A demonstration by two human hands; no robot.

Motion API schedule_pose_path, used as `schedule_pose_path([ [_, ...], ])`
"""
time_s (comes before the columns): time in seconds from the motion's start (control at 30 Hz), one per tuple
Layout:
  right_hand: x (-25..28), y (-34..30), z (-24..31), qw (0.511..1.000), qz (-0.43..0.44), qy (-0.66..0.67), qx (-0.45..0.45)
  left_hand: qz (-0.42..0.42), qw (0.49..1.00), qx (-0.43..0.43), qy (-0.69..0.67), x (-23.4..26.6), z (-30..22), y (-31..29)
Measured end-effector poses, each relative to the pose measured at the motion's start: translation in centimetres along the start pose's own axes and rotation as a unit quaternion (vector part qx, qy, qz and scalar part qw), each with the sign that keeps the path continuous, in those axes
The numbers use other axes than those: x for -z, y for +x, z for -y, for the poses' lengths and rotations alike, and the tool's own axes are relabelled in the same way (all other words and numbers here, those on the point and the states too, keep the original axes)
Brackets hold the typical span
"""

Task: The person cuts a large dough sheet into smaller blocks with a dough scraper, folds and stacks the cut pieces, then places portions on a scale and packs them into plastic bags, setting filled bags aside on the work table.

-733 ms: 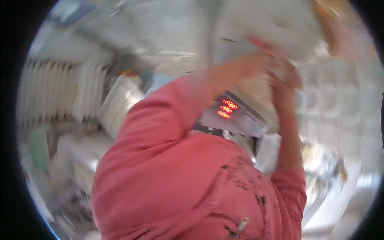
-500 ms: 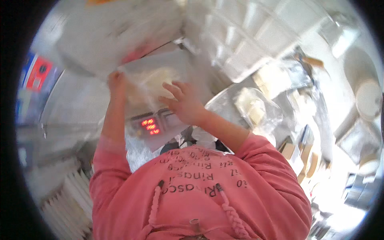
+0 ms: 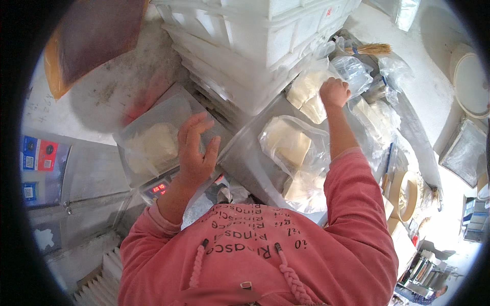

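A pale wall and a tall stack of white crates (image 3: 224, 56) are seen at the top of the frame, and a grey surface (image 3: 245, 148) is spread with bagged goods from the centre to the upper right. At centre left, a pale slab (image 3: 153, 145) is laid in clear plastic (image 3: 176, 109) on a scale, whose red display (image 3: 159, 188) is partly hidden by the forearm. The left hand (image 3: 196, 158) is held at the plastic's right edge, fingers spread and nothing gripped; whether it is touched cannot be told. In the upper right, the right hand (image 3: 334, 93) is curled into a fist beside unwrapped-looking pale blocks (image 3: 306, 92); whether anything is pinched cannot be told. Another bagged block (image 3: 289, 145) is set near the centre. For good handling, soft-looking blocks are probably best supported from beneath, film is best gathered by its loose edge, and the scale is best left unpressed while it is read.
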State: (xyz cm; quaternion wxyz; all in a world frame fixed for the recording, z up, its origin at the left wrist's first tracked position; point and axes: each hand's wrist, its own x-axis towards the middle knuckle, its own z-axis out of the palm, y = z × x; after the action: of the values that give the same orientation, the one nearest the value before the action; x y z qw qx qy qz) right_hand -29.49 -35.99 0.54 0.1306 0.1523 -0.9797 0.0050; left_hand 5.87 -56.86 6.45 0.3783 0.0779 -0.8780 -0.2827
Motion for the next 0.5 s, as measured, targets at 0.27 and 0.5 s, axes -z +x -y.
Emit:
schedule_pose_path([
  [0.27, 2.7, 0.6, -8.7, 0.925, -0.076, 0.358, -0.104, -0.048, 0.985, 0.167, 0.019, 6.0, 3.1, -3.0],
  [0.5, 0.9, -1.7, -0.8, 0.528, 0.035, 0.844, -0.085, -0.09, 0.958, 0.264, -0.061, 7.8, 4.8, -5.9],
])
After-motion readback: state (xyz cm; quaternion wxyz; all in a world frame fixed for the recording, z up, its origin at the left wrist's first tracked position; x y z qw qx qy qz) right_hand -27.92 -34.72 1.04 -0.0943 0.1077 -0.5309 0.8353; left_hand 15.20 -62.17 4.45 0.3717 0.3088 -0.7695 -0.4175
